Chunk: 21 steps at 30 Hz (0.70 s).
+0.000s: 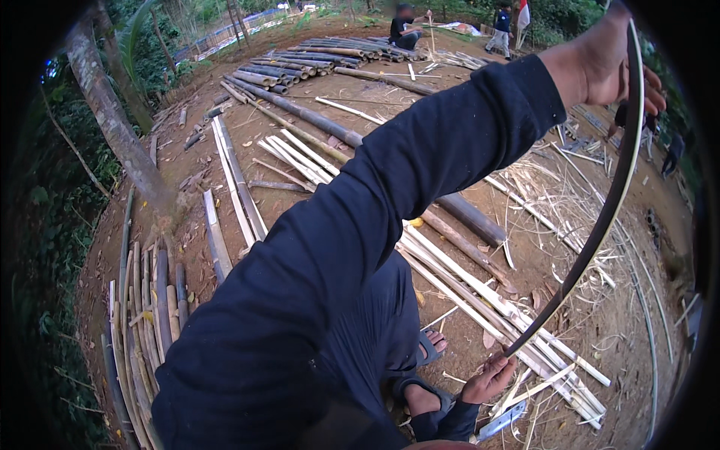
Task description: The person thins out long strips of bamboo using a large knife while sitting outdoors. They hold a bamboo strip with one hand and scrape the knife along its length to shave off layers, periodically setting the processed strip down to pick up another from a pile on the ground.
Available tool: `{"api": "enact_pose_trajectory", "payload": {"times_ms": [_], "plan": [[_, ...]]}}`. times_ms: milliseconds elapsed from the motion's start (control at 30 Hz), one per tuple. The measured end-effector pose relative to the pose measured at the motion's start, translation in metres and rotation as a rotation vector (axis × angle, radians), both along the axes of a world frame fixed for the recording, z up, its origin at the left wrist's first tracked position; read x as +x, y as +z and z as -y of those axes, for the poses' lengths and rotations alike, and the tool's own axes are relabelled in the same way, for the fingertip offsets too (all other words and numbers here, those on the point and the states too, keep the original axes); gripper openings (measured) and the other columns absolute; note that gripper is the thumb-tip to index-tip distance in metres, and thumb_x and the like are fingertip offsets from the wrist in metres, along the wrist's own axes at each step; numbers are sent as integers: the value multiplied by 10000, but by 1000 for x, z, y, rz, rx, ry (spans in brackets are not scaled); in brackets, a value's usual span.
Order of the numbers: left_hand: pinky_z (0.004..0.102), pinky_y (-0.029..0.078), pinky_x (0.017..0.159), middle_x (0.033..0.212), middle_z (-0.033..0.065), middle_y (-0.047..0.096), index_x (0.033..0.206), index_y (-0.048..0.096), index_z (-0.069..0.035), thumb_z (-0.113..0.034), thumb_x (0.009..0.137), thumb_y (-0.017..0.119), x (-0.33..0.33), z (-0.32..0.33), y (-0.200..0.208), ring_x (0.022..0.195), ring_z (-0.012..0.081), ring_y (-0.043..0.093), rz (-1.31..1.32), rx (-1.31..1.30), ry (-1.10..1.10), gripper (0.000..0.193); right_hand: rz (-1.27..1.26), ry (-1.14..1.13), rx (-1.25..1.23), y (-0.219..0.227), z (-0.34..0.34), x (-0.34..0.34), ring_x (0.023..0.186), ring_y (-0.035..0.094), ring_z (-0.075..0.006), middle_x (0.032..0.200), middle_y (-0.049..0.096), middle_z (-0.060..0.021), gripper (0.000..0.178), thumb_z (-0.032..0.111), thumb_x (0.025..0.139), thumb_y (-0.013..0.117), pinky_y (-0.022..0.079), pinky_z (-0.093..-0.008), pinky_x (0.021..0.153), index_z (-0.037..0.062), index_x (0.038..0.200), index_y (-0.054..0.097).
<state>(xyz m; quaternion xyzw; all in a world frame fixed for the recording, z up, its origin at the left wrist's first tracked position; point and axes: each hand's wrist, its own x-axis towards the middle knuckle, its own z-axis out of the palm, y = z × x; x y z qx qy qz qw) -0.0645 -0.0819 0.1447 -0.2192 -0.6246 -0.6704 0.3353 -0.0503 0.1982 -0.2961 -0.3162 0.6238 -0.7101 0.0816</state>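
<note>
A long split bamboo strip (592, 259), dark on one face and pale along its edge, runs slantwise across the right side in a slight curve. My left hand (604, 71), its dark-sleeved arm stretched far up to the right, has the upper end against the palm with fingers curled past it. Lower down, my right hand (489, 379) grips the strip's lower end between thumb and fingers. Beneath that hand lie pale split bamboo strips (480, 300) on the ground. A blue object (501, 422), its kind unclear, rests beside them.
Dark bamboo poles (300, 64) are heaped at the back. More poles (161, 300) lie at left near a tree trunk (120, 127). Shavings (540, 195) litter the dirt at right. One person (406, 30) sits behind the heap; another (501, 31) stands beyond. My sandalled foot (424, 397) is close by.
</note>
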Motion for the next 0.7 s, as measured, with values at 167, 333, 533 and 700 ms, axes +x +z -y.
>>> {"api": "enact_pose_trajectory", "payload": {"times_ms": [167,333,533,700], "plan": [[387,564,780,1007,215,575,1223,386,113,-502,968,520,20,-48,-105,903,262,644,265,-208,184,679,83,20,-70,51,18,12,473,350,-51,579,399,7,419,335,1072,330,251,-206,432,-17,1005,547],[319,582,693,936,139,658,1156,490,8,-393,1015,477,23,-62,-153,795,209,697,205,-101,31,425,121,64,-47,55,11,10,412,324,-44,526,378,24,405,353,1064,368,250,-206,382,5,964,550],[374,586,722,1001,138,669,1232,495,-71,-517,1003,374,35,-45,-159,899,277,710,111,239,-84,516,213,199,-8,55,4,7,386,363,-69,497,423,-13,433,349,1064,348,267,-212,383,4,881,536],[381,600,745,1032,105,680,1238,562,-67,-418,994,467,35,-31,-167,922,269,707,142,236,16,438,343,266,-5,58,3,13,392,401,-83,520,460,-36,449,369,1051,374,317,-210,384,14,817,520]]}}
